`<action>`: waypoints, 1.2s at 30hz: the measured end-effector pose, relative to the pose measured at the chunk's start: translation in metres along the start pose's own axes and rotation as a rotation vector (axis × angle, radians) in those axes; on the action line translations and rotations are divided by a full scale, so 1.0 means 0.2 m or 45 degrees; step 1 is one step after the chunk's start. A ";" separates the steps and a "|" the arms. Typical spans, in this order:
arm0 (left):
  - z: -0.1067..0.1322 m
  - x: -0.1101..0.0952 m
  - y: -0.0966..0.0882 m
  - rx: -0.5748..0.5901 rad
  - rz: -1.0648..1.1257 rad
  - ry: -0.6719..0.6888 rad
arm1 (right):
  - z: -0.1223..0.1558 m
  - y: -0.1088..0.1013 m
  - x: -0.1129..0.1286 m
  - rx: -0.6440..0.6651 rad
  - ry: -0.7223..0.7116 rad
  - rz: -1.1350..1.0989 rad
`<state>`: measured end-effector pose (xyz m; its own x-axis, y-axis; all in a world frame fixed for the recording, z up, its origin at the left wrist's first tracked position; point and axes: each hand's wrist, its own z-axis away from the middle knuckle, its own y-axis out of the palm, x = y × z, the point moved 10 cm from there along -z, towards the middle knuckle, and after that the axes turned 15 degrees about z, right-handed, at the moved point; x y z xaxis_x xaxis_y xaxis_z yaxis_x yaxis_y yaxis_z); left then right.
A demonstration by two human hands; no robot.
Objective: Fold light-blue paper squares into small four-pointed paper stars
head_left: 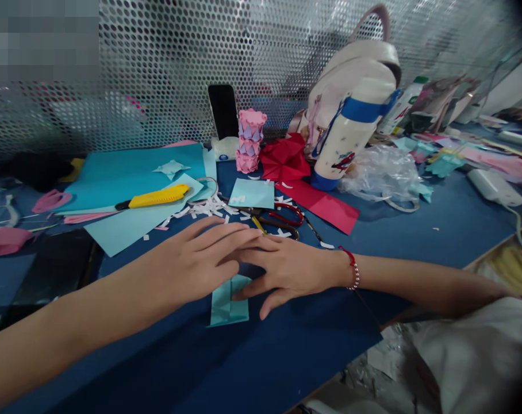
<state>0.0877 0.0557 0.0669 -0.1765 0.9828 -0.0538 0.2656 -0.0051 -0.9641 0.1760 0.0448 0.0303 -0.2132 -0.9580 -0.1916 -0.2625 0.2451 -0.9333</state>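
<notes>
A folded piece of light-blue paper (230, 312) lies on the blue tabletop close to me. Over its far edge reaches my left hand (200, 259), palm down, fingers stretched out toward the right. My right hand (289, 265) comes in from the right with its fingers spread, one fingertip touching the paper's right side. The fingertips of both hands overlap above the paper's far end, so that end is hidden. Just beyond the hands lie red-handled scissors (292, 214), a square of pale-blue paper (252, 193) and several white paper scraps (207, 208).
Left of the scraps, a yellow utility knife (160, 196) rests on blue sheets (114, 172). Behind stand a phone (223, 109), a pink paper tower (249, 141), a white bottle (351, 138) and a backpack (330, 86). Red paper (325, 207) and a plastic bag (379, 172) lie right.
</notes>
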 end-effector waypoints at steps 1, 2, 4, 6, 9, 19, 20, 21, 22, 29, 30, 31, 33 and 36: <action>0.01 0.01 0.01 0.011 0.018 -0.015 | 0.00 0.00 0.00 -0.010 -0.005 0.000; 0.02 0.02 0.03 0.026 0.040 -0.034 | 0.00 -0.01 0.00 -0.020 -0.011 0.000; 0.05 0.04 0.05 0.049 0.091 -0.083 | 0.00 -0.01 0.01 -0.025 -0.022 -0.006; 0.09 0.06 0.08 0.069 0.138 -0.158 | 0.00 -0.01 0.00 -0.022 -0.017 -0.014; 0.14 0.08 0.11 0.084 0.195 -0.266 | 0.00 -0.01 0.00 -0.021 0.003 -0.029; 0.20 0.08 0.12 0.056 0.297 -0.263 | 0.00 0.00 0.01 0.009 -0.025 -0.032; 0.21 0.08 0.13 0.046 0.298 -0.275 | 0.00 0.00 0.01 0.015 -0.026 -0.035; 0.21 0.08 0.13 0.037 0.300 -0.291 | 0.00 0.01 0.01 0.025 -0.026 -0.036; 0.21 0.08 0.13 0.029 0.305 -0.309 | 0.00 0.01 0.01 0.036 -0.025 -0.036; 0.19 0.07 0.12 0.000 0.358 -0.399 | 0.01 0.00 0.01 0.021 -0.022 -0.022; 0.19 0.07 0.12 0.000 0.369 -0.410 | 0.01 0.00 0.02 0.018 -0.023 -0.018; 0.20 0.07 0.12 0.002 0.379 -0.423 | 0.01 0.00 0.02 0.015 -0.024 -0.017; 0.21 0.08 0.14 0.006 0.399 -0.454 | 0.00 0.00 0.02 0.005 -0.027 -0.022; 0.23 0.09 0.17 0.005 0.424 -0.496 | 0.00 0.00 0.01 0.002 -0.034 -0.025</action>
<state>0.0494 0.0647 0.0205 -0.4231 0.7862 -0.4503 0.3643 -0.3075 -0.8791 0.1762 0.0418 0.0292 -0.1826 -0.9663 -0.1813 -0.2649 0.2260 -0.9374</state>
